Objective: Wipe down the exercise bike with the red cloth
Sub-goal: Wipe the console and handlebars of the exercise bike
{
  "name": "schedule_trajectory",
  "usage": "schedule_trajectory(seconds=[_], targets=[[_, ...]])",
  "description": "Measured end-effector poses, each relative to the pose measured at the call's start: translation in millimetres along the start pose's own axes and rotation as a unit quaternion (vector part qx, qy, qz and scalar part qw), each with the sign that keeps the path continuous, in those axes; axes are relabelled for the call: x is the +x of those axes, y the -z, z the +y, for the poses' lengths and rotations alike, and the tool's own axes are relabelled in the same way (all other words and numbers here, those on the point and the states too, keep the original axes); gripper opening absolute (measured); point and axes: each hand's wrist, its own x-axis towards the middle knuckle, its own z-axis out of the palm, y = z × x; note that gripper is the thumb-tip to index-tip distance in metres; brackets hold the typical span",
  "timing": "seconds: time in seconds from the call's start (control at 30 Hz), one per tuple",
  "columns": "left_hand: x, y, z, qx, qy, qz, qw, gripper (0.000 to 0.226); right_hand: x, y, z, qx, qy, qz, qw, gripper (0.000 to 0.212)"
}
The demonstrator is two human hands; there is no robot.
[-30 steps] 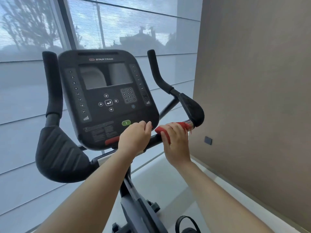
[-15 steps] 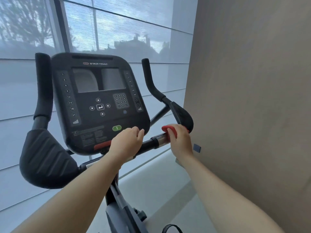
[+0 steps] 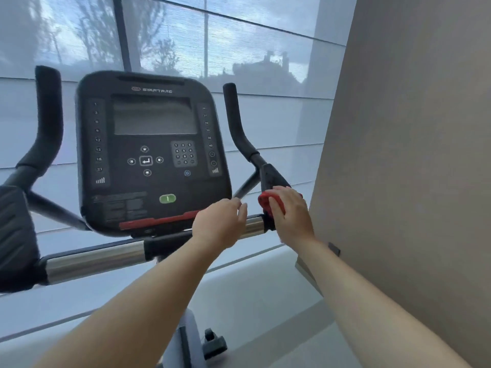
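Bike (image 3: 148, 155) fills the left and centre of the view, nose toward a shaded window (image 3: 186, 43); console (image 3: 151, 150) upright and facing the camera, screen dark, green button (image 3: 167, 198) low on its face.

Cloth (image 3: 268, 201), red, is bunched under the right hand (image 3: 289, 213) at the right end of the crossbar (image 3: 252, 225), on the black grip (image 3: 271, 179) where the right horn (image 3: 236, 120) bends upward. Right hand curled shut over the cloth, pressing it to the grip; only a red fold shows by the thumb side.

Left hand (image 3: 220, 224) lies on the crossbar just left of the chrome sleeve, below the console's lower right corner. Fingers loosely bent and a little spread, draped over the bar; whether they close under it cannot be told. Narrow gap between the two hands, chrome showing in it.

Room to move: beige wall (image 3: 411, 155) stands close on the right, its edge just beside the right hand, so little clearance outward there. Console edge crowds the left hand from above. Left run of the crossbar is bare chrome, ending at the broad left pad (image 3: 16, 235); left horn (image 3: 47, 110) rises beyond it. Open air between horns and window.

Below: pale floor (image 3: 252, 314), bike post (image 3: 186, 338) between the forearms, small dark fitting (image 3: 334, 248) low on the wall
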Motion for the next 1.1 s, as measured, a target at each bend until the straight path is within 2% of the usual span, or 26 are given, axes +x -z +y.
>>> schedule_trajectory(seconds=[0.1, 0.17, 0.37, 0.53, 0.67, 0.8, 1.0, 1.1], targets=[[6, -9, 3, 0.045, 0.042, 0.067, 0.996, 0.036, 28, 9, 17, 0.031, 0.012, -0.046, 0.998, 0.027], [6, -12, 4, 0.073, 0.051, 0.091, 0.992, 0.037, 22, 8, 17, 0.044, 0.028, -0.046, 0.998, 0.029], [2, -15, 8, 0.117, 0.085, 0.031, 0.989, 0.041, 3, 19, 30, 0.057, 0.102, -0.108, 0.987, 0.035], [4, -13, 11, 0.119, 0.094, 0.038, 0.988, 0.040, 19, 17, 29, 0.100, 0.100, -0.071, 0.987, 0.020], [5, -12, 11, 0.109, 0.101, 0.050, 0.988, 0.037, 40, 20, 27, 0.187, 0.065, -0.017, 0.980, 0.018], [6, -13, 9, 0.108, 0.097, 0.074, 0.987, 0.035, 40, 15, 31, 0.070, 0.117, -0.086, 0.987, 0.020], [7, -13, 10, 0.098, 0.113, 0.079, 0.986, 0.035, 6, 20, 41, 0.078, 0.177, -0.099, 0.976, 0.033], [8, -12, 11, 0.099, 0.118, 0.081, 0.985, 0.037, 15, 20, 42, 0.069, 0.175, -0.125, 0.974, 0.030]])
